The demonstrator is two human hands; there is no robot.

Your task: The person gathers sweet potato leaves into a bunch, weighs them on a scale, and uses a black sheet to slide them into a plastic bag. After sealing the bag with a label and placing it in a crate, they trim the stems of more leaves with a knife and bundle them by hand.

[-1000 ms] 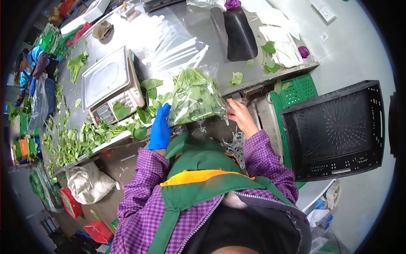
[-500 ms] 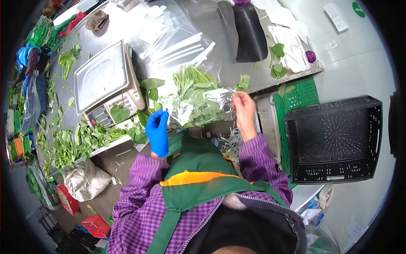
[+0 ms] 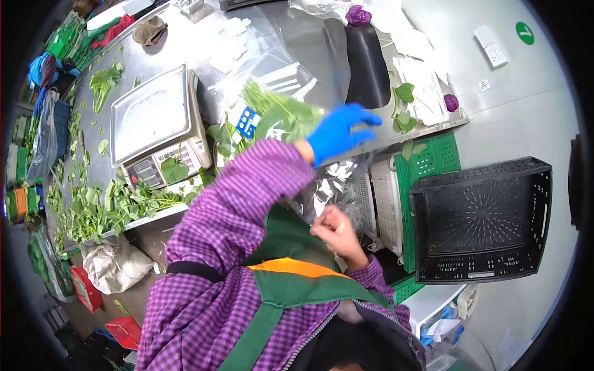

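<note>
- Stainless steel bench (image 3: 297, 28) fills the upper part of the view, strewn with loose greens and clear bags.
- Left hand (image 3: 339, 131), in a blue glove, is raised across the body with the fingers spread; it lies against the upper end of a clear plastic bag of leafy greens (image 3: 281, 117), though whether it grips the bag cannot be told.
- Right hand (image 3: 334, 230), bare, sits low near the chest, its fingers pinched on the crinkled lower end of the same bag, which hangs between the two hands in front of the bench edge.
- A small blue label (image 3: 247, 121) shows on the bag, close to the stems.
- A weighing scale (image 3: 154, 120) with a steel pan stands on the bench just left of the bag, with a leaf lying on its keypad.
- Loose leafy greens (image 3: 105, 207) are heaped along the near bench edge, left of the scale.
- A black tray (image 3: 365, 59) lies beyond the gloved hand.
- A black crate (image 3: 482, 216) stands on the floor to the right, well apart from the hands, with a green crate (image 3: 433, 154) between it and the bench.
</note>
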